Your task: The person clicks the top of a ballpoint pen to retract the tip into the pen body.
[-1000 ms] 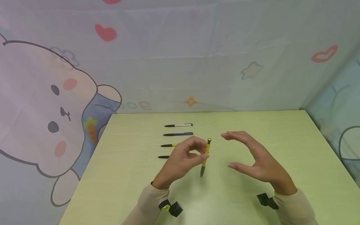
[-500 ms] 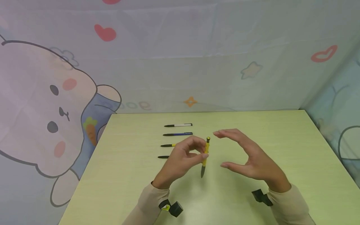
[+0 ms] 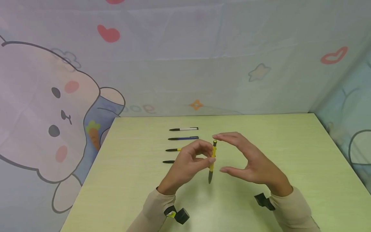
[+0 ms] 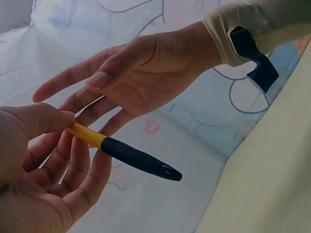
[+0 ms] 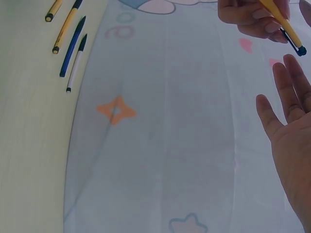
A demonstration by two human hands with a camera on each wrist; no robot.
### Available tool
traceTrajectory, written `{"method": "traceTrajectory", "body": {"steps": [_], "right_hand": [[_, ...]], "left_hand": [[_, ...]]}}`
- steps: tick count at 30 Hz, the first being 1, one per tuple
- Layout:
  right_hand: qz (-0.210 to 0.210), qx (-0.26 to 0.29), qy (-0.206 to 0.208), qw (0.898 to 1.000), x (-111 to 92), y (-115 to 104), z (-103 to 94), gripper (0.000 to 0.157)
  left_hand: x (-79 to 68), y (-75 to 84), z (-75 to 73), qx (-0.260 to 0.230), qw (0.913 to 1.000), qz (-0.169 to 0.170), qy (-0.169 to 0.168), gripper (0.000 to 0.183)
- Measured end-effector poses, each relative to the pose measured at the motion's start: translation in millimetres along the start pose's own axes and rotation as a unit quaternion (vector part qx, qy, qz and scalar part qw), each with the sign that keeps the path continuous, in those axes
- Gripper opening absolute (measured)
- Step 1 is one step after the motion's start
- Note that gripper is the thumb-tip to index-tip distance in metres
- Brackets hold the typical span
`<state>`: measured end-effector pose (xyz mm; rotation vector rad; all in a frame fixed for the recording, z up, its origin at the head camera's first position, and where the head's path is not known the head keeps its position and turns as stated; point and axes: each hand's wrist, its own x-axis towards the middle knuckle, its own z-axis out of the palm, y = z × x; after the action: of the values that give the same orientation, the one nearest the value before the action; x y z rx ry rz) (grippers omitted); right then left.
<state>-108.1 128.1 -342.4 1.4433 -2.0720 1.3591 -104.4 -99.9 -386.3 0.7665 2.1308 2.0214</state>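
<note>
Between its thumb and fingers, my left hand pinches a yellow pen above the table. The pen stands nearly upright, its dark grip and tip pointing down and its dark button end up. To the right, my right hand is held with thumb and fingers spread wide apart. Its fingertips come close to the pen's top end; in the right wrist view a small gap shows between the fingers and the pen. The left wrist view shows the pen's black grip sticking out past the left thumb.
Several pens lie in a column on the pale table: a white pen, a blue pen, a yellow pen and a dark-tipped pen. My left hand partly covers the nearer two. A printed cloth hangs behind.
My right hand has moved left, closer to the pen, with its fingers still spread. The left hand and its pen have hardly moved; the pen is slightly more upright.
</note>
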Motion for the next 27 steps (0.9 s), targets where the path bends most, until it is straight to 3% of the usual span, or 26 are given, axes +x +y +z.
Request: {"method": "traceTrajectory", "body": {"steps": [13, 27], "right_hand": [[-0.046, 0.010, -0.005, 0.999, 4.2, 6.2, 8.2, 0.070], [-0.007, 0.006, -0.001, 1.000, -3.9, 23.5, 16.1, 0.085]], "left_hand": [[-0.4, 2.5, 0.2, 0.001, 1.0000, 0.007, 0.000, 0.020], [-0.1, 5.8, 0.5, -0.010, 0.9999, 0.005, 0.009, 0.021]]}}
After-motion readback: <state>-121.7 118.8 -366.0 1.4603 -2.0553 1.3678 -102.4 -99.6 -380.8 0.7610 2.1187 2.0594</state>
